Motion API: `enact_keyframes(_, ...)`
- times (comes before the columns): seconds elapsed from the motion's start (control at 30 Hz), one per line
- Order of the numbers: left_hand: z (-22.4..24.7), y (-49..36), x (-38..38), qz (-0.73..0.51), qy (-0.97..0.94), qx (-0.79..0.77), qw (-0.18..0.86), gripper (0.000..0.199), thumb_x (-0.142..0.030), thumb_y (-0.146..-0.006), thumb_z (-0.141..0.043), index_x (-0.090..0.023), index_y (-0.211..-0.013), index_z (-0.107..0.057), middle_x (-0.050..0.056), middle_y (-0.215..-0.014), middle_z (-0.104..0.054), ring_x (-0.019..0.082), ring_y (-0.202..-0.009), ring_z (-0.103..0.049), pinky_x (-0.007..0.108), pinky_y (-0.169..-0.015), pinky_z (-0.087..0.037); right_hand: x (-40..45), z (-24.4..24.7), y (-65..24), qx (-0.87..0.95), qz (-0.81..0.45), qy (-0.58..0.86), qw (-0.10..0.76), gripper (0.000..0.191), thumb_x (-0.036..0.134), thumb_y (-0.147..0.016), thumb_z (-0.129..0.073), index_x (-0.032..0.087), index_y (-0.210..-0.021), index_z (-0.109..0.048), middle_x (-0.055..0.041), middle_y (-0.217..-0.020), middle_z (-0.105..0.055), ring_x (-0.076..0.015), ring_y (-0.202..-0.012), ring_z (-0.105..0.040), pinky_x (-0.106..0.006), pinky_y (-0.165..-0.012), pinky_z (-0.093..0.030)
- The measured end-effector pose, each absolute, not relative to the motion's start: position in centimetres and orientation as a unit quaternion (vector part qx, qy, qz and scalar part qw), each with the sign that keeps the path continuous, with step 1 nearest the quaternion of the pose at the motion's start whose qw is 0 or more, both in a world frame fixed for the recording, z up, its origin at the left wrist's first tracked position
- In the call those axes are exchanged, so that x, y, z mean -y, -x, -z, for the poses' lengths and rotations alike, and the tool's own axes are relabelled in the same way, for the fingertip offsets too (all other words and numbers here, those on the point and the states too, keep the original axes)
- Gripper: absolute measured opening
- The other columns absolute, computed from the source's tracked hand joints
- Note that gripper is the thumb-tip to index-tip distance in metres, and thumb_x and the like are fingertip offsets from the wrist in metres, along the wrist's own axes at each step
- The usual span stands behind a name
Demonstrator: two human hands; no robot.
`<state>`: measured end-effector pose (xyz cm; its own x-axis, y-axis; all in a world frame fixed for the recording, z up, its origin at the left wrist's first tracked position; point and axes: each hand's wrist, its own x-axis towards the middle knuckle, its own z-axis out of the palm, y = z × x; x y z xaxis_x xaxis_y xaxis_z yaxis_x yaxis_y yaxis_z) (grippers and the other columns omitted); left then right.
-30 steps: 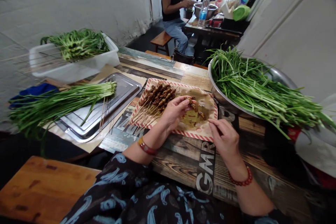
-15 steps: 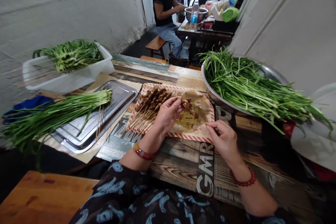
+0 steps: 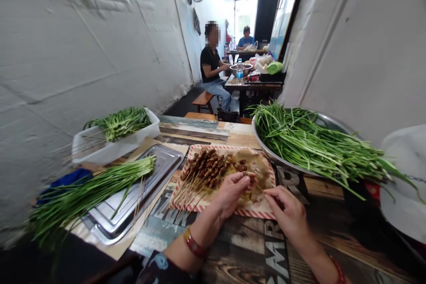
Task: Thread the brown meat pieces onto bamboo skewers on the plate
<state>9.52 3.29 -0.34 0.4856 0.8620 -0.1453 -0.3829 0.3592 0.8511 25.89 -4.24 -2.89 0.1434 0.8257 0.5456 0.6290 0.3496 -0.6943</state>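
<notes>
My left hand [image 3: 234, 191] pinches a small brown, sauce-coated food piece [image 3: 250, 175] between thumb and fingertips. In my right hand [image 3: 289, 209], thumb and forefinger grip a thin wooden skewer [image 3: 261, 187] that points toward that piece. Whether the tip has entered it is hidden. Both hands are over the near right part of a tray [image 3: 254, 214] with a red-and-white striped rim. Loaded skewers [image 3: 208, 166] of the same brown food lie side by side on its left, sticks toward me. Loose brown pieces [image 3: 240, 165] sit just beyond my left fingertips.
Left stand a metal lid [image 3: 115, 208] under long green stalks [image 3: 109, 186] and a white tub [image 3: 153, 129] of greens. A steel basin [image 3: 266, 144] heaped with green stalks [image 3: 313, 142] is at right. A person [image 3: 213, 69] sits at a farther table; another [image 3: 246, 41] is behind.
The view has tilted up, so things appear lower. My left hand has moved right, nearer my right hand, which still holds the skewer.
</notes>
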Motion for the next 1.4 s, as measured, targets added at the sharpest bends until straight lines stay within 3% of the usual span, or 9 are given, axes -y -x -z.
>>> enact_keyframes(0.23,0.0,-9.3,-3.7,-0.44,-0.351,-0.306,0.768,0.04,-0.037,-0.066,-0.085,-0.013,-0.096,-0.073,0.008,-0.085,-0.071,0.012,-0.073,-0.061,0.024,-0.074,-0.046,4.4,2.4,-26.1,0.649,-0.09,0.569,0.498,0.015,0.025,-0.092,-0.055,0.022,-0.088,-0.069,-0.0032,-0.081,-0.069,-0.0159,-0.074,-0.066,-0.028,-0.069,-0.055)
enact_keyframes(0.4,-0.1,-9.4,-3.7,-0.427,-0.353,-0.312,0.771,0.036,-0.037,-0.068,-0.083,-0.012,-0.091,-0.074,0.009,-0.092,-0.072,0.012,-0.079,-0.064,0.025,-0.078,-0.047,4.5,2.2,-26.2,0.641,-0.103,0.575,0.498,0.015,0.024,-0.092,-0.055,0.022,-0.087,-0.069,-0.0031,-0.081,-0.069,-0.0153,-0.075,-0.066,-0.028,-0.069,-0.055)
enact_keyframes(0.73,0.4,-10.1,-3.0,-0.407,-0.382,-0.324,0.764,0.032,-0.039,-0.07,-0.081,-0.013,-0.089,-0.077,0.009,-0.086,-0.074,0.011,-0.075,-0.06,0.023,-0.075,-0.044,4.5,2.6,-26.0,0.641,-0.098,0.583,0.489,0.015,0.024,-0.092,-0.055,0.022,-0.087,-0.069,-0.0027,-0.081,-0.069,-0.0152,-0.073,-0.065,-0.027,-0.067,-0.054)
enact_keyframes(0.93,-0.2,-9.4,-3.6,-0.43,-0.356,-0.307,0.771,0.042,-0.038,-0.07,-0.081,-0.016,-0.105,-0.072,0.009,-0.099,-0.073,0.01,-0.074,-0.061,0.024,-0.075,-0.045,4.7,2.4,-26.0,0.641,-0.097,0.592,0.479,0.017,0.026,-0.092,-0.055,0.022,-0.088,-0.07,-0.0028,-0.08,-0.069,-0.015,-0.069,-0.064,-0.027,-0.063,-0.053)
enact_keyframes(1.1,-1.2,-8.3,-4.7,-0.492,-0.32,-0.303,0.751,0.037,-0.038,-0.069,-0.082,-0.014,-0.096,-0.071,0.008,-0.094,-0.073,0.013,-0.084,-0.065,0.024,-0.078,-0.048,4.8,2.7,-26.1,0.646,-0.099,0.588,0.476,0.015,0.027,-0.092,-0.056,0.022,-0.088,-0.07,-0.0029,-0.08,-0.069,-0.0154,-0.071,-0.064,-0.028,-0.066,-0.054)
enact_keyframes(1.4,-1.2,-8.1,-4.7,-0.489,-0.31,-0.29,0.762,0.033,-0.037,-0.065,-0.085,-0.013,-0.084,-0.073,0.007,-0.087,-0.074,0.014,-0.084,-0.067,0.024,-0.079,-0.047,4.9,3.3,-26.4,0.658,-0.107,0.581,0.467,0.015,0.028,-0.092,-0.056,0.022,-0.089,-0.07,-0.0039,-0.083,-0.069,-0.017,-0.077,-0.066,-0.03,-0.071,-0.055)
